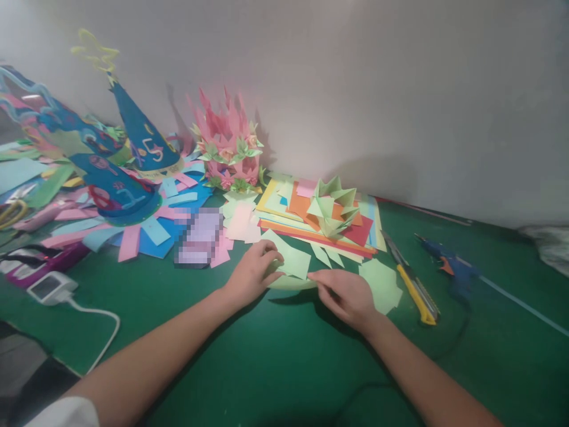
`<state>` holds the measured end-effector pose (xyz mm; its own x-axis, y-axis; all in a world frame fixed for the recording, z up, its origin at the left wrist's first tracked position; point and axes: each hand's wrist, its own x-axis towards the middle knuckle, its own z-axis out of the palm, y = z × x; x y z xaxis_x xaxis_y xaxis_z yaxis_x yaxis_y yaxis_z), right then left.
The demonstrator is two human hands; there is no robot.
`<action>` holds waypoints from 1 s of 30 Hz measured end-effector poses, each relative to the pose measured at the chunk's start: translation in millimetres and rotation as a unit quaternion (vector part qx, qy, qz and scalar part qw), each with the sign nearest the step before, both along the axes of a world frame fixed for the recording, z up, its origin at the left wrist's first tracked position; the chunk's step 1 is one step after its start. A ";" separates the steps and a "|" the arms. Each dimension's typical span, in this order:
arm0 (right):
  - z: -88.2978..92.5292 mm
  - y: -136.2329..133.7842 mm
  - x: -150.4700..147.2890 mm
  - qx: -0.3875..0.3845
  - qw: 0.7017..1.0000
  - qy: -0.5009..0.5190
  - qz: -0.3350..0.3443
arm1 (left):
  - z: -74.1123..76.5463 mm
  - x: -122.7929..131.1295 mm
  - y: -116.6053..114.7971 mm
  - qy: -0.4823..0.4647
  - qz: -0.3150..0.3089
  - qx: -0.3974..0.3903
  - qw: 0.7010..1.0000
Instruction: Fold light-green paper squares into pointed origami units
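My left hand (254, 274) and my right hand (349, 295) are close together over the front of the paper pile, each with its fingers pinched. Between them runs a curved light green paper strip (291, 284), one end in each hand. Just behind it lies a flat light green paper sheet (293, 258), its left part near my left fingers. More light green paper pieces (381, 284) rest beside my right hand. Beyond, a folded green paper crown (332, 207) sits on stacked coloured paper (271, 204).
A yellow box cutter (416, 293) and a blue glue gun (451, 264) lie at the right. Blue cone hats (142, 133), a pink paper crown (229, 148), a blurred-out phone-like object (200, 237) and a white charger with cable (52, 289) occupy the left of the green table (267, 367).
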<state>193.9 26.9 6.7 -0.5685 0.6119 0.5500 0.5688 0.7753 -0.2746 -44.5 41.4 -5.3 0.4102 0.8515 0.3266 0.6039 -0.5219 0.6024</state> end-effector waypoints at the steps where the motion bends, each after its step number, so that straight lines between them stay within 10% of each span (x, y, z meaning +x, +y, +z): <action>1: 0.6 0.0 -0.6 0.009 1.000 -0.010 0.005 | 1.2 0.4 -0.1 -0.026 0.003 0.001 1.000; 6: 4.8 -2.0 -0.2 0.086 0.996 0.005 0.007 | 11.7 4.5 -6.5 -0.169 0.021 -0.131 0.977; 13: 3.5 -1.1 -1.0 0.032 0.998 0.011 0.059 | 11.5 13.9 -12.6 -0.347 -0.043 -0.357 0.866; 30: -0.1 -1.6 -12.8 -0.107 0.987 0.123 0.004 | 13.2 23.9 -25.1 -0.221 -0.038 -0.235 0.946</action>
